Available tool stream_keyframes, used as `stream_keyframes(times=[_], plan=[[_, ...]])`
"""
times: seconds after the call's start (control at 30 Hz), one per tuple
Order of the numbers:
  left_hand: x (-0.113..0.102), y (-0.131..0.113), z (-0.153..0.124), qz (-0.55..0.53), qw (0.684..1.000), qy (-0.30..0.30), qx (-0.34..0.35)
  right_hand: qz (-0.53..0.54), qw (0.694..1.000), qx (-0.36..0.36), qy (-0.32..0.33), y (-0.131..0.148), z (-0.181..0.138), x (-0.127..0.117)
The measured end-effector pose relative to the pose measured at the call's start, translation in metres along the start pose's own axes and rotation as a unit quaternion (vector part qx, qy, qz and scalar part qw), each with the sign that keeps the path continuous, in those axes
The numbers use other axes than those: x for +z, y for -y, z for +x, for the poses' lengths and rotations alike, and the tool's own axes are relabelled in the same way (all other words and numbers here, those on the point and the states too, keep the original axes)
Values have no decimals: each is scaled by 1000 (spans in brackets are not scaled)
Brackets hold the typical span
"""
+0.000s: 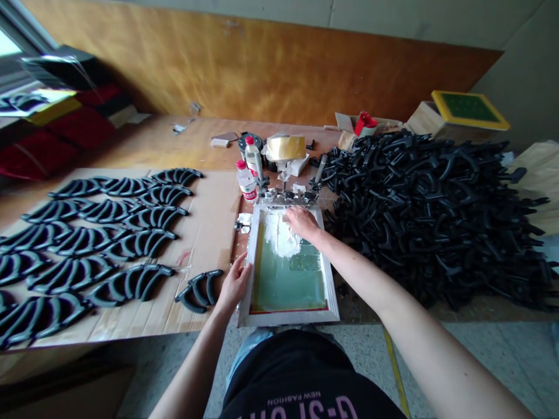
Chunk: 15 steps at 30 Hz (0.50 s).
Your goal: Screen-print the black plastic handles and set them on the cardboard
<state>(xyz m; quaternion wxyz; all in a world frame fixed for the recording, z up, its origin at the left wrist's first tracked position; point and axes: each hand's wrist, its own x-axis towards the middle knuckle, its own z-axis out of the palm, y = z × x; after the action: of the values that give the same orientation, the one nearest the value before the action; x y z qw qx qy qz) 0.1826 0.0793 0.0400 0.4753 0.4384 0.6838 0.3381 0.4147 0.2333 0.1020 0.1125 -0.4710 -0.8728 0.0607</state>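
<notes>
White ink (279,237) patch: 1 | screen frame (288,317): 1 | hands (234,284) (301,223): 2 | bottles (247,183) (253,156): 2

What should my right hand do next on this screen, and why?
Probably draw the right hand toward you across the green mesh. The white ink sits heaped at the far end by that hand, the near mesh looks bare, and the left hand steadies the screen frame by its left edge.
</notes>
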Motion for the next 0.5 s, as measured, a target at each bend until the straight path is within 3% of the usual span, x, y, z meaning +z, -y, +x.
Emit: stream_keyframes(times=[0.1,0.2,0.27,0.4,0.5], plan=[[0,0,-1,0,1000,2,6,6,992,-122,37,-2,-35,-7],[1,-2,-2,-11,1000,-2,8,30,972,-219,81,-5,-49,-22],[1,-4,-3,-14,1000,-7,2,43,972,-214,81,-6,-45,-26],[0,-7,-4,-39,999,-15,-18,25,985,-170,14,-3,-48,-10],[0,-10,-5,-60,998,-6,-27,26,981,-194,12,-1,-62,-1]])
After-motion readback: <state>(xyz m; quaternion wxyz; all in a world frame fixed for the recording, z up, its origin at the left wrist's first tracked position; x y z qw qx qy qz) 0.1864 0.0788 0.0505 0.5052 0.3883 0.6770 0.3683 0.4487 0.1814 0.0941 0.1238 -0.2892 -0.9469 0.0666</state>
